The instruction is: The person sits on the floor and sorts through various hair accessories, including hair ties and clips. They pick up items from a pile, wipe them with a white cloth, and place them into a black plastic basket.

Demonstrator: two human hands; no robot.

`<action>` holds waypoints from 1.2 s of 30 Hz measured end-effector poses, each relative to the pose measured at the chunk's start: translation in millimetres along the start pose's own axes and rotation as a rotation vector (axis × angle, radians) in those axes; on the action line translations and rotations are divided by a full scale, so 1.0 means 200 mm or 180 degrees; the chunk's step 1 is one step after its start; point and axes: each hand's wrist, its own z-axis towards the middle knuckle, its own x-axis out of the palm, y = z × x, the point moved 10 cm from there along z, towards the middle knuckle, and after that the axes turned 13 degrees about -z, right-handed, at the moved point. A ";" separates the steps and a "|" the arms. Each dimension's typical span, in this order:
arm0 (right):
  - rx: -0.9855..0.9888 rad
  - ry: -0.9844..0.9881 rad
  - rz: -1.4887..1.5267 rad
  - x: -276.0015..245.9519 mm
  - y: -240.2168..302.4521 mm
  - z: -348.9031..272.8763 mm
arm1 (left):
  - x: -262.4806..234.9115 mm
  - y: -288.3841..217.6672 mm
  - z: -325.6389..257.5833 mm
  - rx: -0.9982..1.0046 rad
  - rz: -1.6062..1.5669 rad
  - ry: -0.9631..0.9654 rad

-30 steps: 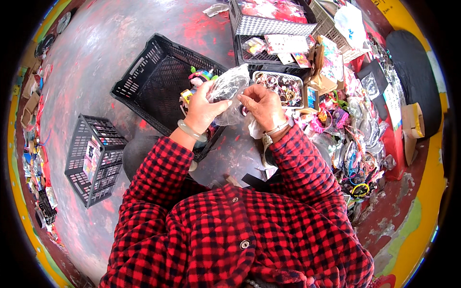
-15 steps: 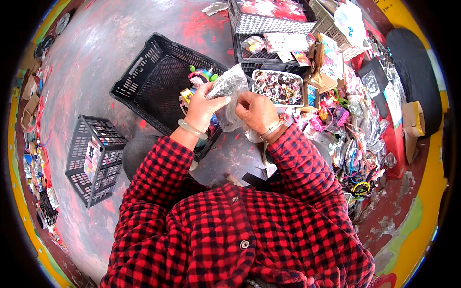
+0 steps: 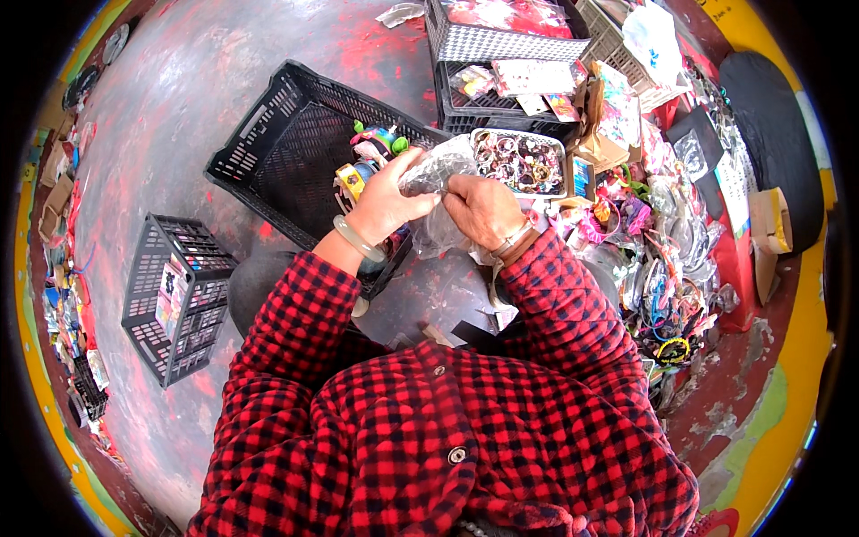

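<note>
A clear plastic bag (image 3: 445, 166) hangs between my two hands. My left hand (image 3: 385, 201) is closed on its left side, thumb laid across the front. With bent fingers pinched together, my right hand (image 3: 488, 212) grips the bag's right edge. Whether anything lies inside the bag is hard to make out. Just beyond my hands stands a large black plastic crate (image 3: 277, 152), tilted in view, with several colourful small items (image 3: 376, 143) at its near right end. A white basket of small hair ties and trinkets (image 3: 519, 163) is right beside my right hand.
A smaller black crate (image 3: 179, 295) holding flat packets stands at the left. Stacked crates (image 3: 501, 54) with packets are at the far side. A heap of hair bands and plastic bags (image 3: 671, 277) spreads along the right, near an open cardboard box (image 3: 604, 143).
My right hand has shifted slightly right and down. My left hand has moved a little, and the plastic bag has tilted and slid rightward between them. The crates have not moved.
</note>
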 end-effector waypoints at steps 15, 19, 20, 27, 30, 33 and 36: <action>-0.0336 0.0285 0.0245 -0.04 0.08 -0.01 | -0.01 -0.03 -0.02 0.0486 0.0414 0.0071; -0.0547 0.0306 0.1318 -0.07 0.10 -0.03 | 0.02 0.00 -0.01 0.0018 -0.0465 0.0392; -0.0456 0.0436 0.1533 -0.06 0.09 -0.04 | 0.03 -0.01 -0.01 -0.0050 -0.0580 0.0406; -0.0394 0.0837 0.2254 -0.05 0.09 -0.05 | 0.02 -0.06 -0.03 -0.0150 -0.0750 0.0375; -0.0218 0.0872 0.2432 -0.02 0.07 -0.05 | 0.00 -0.06 -0.02 -0.0094 -0.0466 0.0338; 0.0093 0.0787 0.2437 0.03 0.02 -0.03 | -0.02 -0.02 -0.02 0.0053 -0.0342 0.0091; 0.0221 -0.0102 0.0933 -0.05 -0.04 -0.01 | -0.04 -0.05 -0.02 0.0312 0.0129 -0.0191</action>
